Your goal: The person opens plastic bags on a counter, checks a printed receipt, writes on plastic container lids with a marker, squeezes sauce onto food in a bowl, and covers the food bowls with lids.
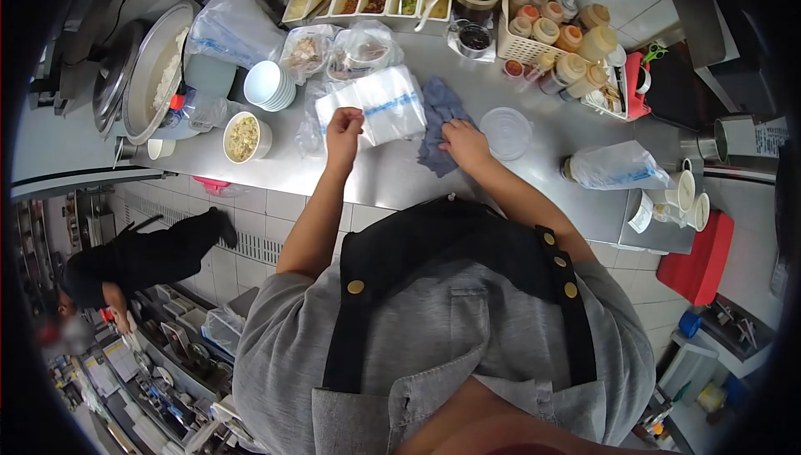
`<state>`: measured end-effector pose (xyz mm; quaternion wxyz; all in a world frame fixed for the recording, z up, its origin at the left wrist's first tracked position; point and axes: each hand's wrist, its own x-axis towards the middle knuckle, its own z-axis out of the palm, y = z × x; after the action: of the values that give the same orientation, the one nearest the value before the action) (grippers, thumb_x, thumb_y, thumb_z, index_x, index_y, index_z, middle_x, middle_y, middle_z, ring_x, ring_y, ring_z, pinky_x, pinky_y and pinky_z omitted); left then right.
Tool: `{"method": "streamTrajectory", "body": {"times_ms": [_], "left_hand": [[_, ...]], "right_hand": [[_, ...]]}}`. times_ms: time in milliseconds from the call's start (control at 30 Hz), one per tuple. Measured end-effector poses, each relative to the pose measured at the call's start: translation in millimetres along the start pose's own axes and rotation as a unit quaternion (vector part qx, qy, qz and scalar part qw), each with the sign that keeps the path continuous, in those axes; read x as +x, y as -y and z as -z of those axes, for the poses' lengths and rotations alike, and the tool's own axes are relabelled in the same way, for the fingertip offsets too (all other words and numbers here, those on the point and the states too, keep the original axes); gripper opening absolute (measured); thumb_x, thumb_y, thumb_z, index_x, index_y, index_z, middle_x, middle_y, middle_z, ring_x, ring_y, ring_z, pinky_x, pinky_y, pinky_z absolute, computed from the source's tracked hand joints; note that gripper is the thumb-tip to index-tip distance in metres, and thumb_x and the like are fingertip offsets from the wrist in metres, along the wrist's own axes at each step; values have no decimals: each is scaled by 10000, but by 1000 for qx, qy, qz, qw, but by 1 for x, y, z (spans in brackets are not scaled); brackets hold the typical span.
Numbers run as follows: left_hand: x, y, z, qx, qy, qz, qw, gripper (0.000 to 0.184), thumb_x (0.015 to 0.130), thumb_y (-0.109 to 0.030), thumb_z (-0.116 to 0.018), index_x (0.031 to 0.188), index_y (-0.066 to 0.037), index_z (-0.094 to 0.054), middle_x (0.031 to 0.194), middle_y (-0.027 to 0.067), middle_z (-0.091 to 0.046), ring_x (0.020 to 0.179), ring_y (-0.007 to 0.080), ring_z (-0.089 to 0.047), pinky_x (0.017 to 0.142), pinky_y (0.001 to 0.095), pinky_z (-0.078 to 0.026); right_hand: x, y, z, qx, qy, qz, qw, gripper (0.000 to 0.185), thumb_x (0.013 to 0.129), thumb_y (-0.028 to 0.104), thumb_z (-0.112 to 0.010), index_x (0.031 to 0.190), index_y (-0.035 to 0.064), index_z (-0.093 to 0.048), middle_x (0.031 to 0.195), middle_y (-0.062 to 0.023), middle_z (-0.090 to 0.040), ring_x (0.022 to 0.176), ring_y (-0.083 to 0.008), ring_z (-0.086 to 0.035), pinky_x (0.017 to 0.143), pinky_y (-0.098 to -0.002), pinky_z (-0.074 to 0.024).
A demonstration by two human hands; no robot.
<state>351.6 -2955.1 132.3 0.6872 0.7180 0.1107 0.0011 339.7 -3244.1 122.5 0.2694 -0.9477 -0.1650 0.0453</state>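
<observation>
On the counter (pixel 542 163), the cloth (pixel 440 106) lay just right of the bag stack (pixel 392 109) — lid (pixel 506 133) farther right. The filled bowl (pixel 261 150) stood left, stacked bowls (pixel 271 86) behind it. Condiment tubs (pixel 367 15) lined the back; the bottle basket (pixel 519 46) sat right of them.

One cloth (pixel 435 117), one co-worker (pixel 154 251)

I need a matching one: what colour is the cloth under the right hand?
The cloth is greyish blue, as the head view shows.

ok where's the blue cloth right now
In the head view, the blue cloth lies just right of centre on the steel counter, with the right hand on it, between the white packet and the clear lid.
</observation>
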Motion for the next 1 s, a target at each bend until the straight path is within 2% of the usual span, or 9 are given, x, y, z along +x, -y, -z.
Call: {"method": "streamTrajectory", "body": {"times_ms": [167, 233, 333, 500, 600, 733, 833, 900, 1000], "left_hand": [[20, -2, 44, 13, -46, -9, 999, 82, 928, -76, -621, 999, -37, -612, 873, 9, -617, 755, 78, -553, 683, 239, -469], [27, 4, 48, 3, -43, -29, 999, 86, 928, -70, -621, 1006, -34, -611, 870, 8, -614, 749, 75, -549, 681, 239, -468], [37, 4, 40, -22, -25, -7, 999, 111, 928, -93, -629, 1031, -53, -615, 867, -13, -609, 746, 78, -547, 677, 232, -450], [59, -13, 22, -6, 46, -38, 998, 133, 921, -65, -637, 1051, -44, -615, 895, 1, -624, 816, 88, -567, 742, 249, -476], [67, -45, 2, 337, 85, -253, 903, 381, 809, -142, -763, 1159, -93, -618, 1119, 77, -640, 1061, 261, -597, 953, 398, -459], [62, -111, -48, 403, 113, -337, 843, 649, 715, -289, -830, 1305, -227, -568, 1314, 84, -555, 1282, 286, -477, 1051, 508, -372], [72, -143, -77, 369, 209, -366, 828, 711, 672, -254, -864, 1325, -234, -584, 1332, 73, -543, 1290, 278, -481, 1064, 470, -386], [80, -153, -96, 208, 454, -333, 800, 706, 642, -197, -887, 1294, -191, -618, 1338, 51, -532, 1265, 252, -499, 1046, 419, -412], [45, -188, -123, 142, 506, -272, 806, 637, 633, -151, -889, 1233, -161, -674, 1300, 40, -545, 1227, 222, -509, 1039, 385, -417]], "right_hand": [[43, 31, 5, -194, 164, -54, 966, 306, 836, 324, -708, 1009, 86, -623, 1058, -103, -641, 1054, -320, -602, 859, -430, -506], [65, 62, 19, -84, 10, -132, 988, 378, 818, 350, -718, 996, 24, -649, 1159, -123, -662, 1132, -323, -599, 889, -443, -529], [90, 51, -15, -68, -16, -179, 981, 363, 806, 369, -729, 930, 34, -669, 1090, -133, -691, 1084, -327, -628, 853, -458, -531], [95, 32, -4, 18, 80, -198, 977, 309, 837, 356, -705, 956, 72, -681, 1051, -161, -682, 952, -351, -662, 816, -459, -517], [91, 30, 17, -17, -2, -161, 987, 205, 862, 285, -682, 951, 101, -692, 976, -147, -693, 930, -364, -663, 798, -468, -521], [81, 37, 50, 26, -85, -68, 994, 131, 855, 226, -690, 898, 103, -683, 870, -138, -681, 838, -362, -655, 738, -465, -516], [67, 43, 100, 114, -65, -66, 989, 226, 780, 251, -783, 811, 71, -650, 750, -113, -643, 687, -283, -614, 637, -407, -487], [52, 40, 129, 164, -32, -99, 981, 296, 734, 267, -835, 764, 57, -629, 688, -87, -617, 617, -224, -575, 583, -368, -461], [27, 20, 171, 307, 93, -169, 932, 404, 699, 356, -891, 719, 56, -621, 663, 20, -562, 625, -107, -502, 555, -292, -395]]}}
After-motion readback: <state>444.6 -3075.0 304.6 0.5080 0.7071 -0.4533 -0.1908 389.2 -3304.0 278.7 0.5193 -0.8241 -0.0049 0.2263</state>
